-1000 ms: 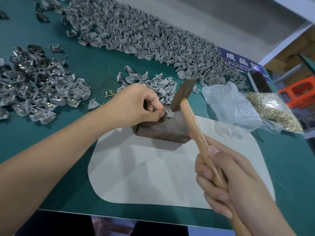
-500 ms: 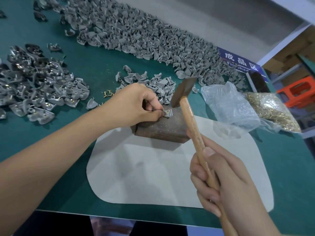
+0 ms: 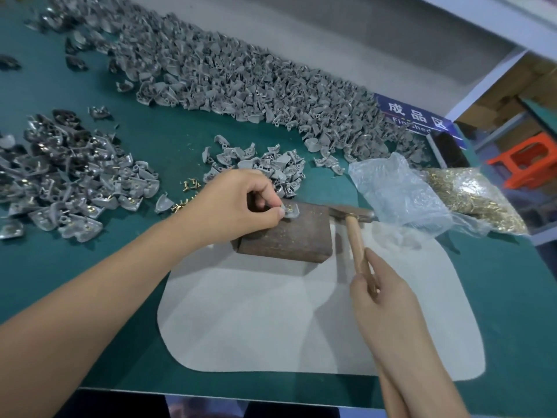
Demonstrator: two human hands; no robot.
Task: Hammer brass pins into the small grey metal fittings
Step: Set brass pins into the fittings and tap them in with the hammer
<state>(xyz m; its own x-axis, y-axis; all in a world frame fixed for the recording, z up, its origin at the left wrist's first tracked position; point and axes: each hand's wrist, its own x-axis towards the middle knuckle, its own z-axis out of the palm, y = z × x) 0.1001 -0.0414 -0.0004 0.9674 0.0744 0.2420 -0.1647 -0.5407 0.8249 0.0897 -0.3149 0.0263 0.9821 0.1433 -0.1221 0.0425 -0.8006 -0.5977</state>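
Green bench (image 3: 180,146) under my head camera, my left hand (image 3: 232,203) with fingers pinching a grey fitting (image 3: 291,210) on a rusty block (image 3: 289,236), my right hand (image 3: 382,300) with fingers wrapped round the hammer (image 3: 355,236) handle, its head lying right of the block, brass pins (image 3: 188,184) loose nearby.

The left hand (image 3: 232,203) hides part of the fitting (image 3: 291,210); the hammer (image 3: 355,233) handle's end disappears inside the right hand (image 3: 382,297).

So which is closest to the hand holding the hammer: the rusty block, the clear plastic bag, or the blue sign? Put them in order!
From the right hand, in the head view:
1. Rusty block, just up and to its left on the grey mat.
2. Clear plastic bag, farther up, slightly right.
3. Blue sign, far back by the big pile of fittings.
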